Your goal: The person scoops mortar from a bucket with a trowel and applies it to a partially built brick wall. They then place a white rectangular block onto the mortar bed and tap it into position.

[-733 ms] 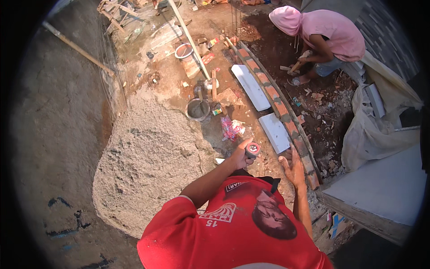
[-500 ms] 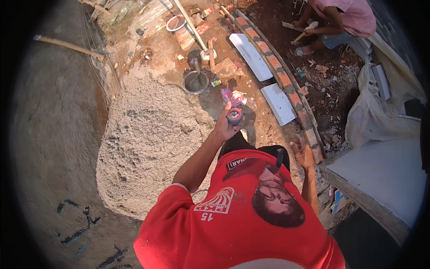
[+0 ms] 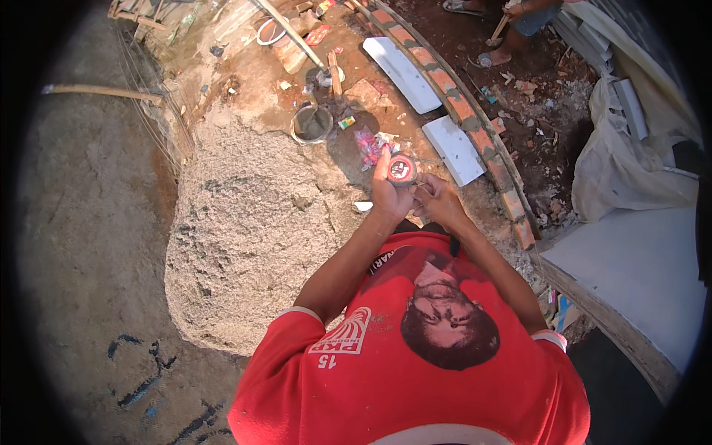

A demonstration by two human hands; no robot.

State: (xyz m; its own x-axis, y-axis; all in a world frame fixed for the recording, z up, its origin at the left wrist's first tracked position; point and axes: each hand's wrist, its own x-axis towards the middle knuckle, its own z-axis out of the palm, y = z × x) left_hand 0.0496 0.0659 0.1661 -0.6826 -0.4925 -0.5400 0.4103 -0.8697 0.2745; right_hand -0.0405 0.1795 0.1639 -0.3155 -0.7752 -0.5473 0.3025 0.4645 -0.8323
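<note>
My left hand (image 3: 389, 194) is closed around a round, dark tape measure (image 3: 402, 170) with a red ring on its face, held up in front of my waist. Close against it on the right, my right hand (image 3: 440, 202) has its fingers bent together in a pinch. What those fingertips hold, if anything, is too small to make out. Beyond the tape measure a crumpled pink plastic wrapper (image 3: 366, 147) lies on the ground.
A large sand heap (image 3: 245, 237) spreads to my left. Ahead stands a bucket of grey mortar (image 3: 311, 124). A low brick course (image 3: 463, 111) curves along the right, beside white panels (image 3: 454, 150). Another person (image 3: 528, 22) crouches beyond the bricks, at the far right.
My right hand has come up from beside my right hip to the tape measure. The left hand has shifted slightly right and farther out. The view has tilted a little.
</note>
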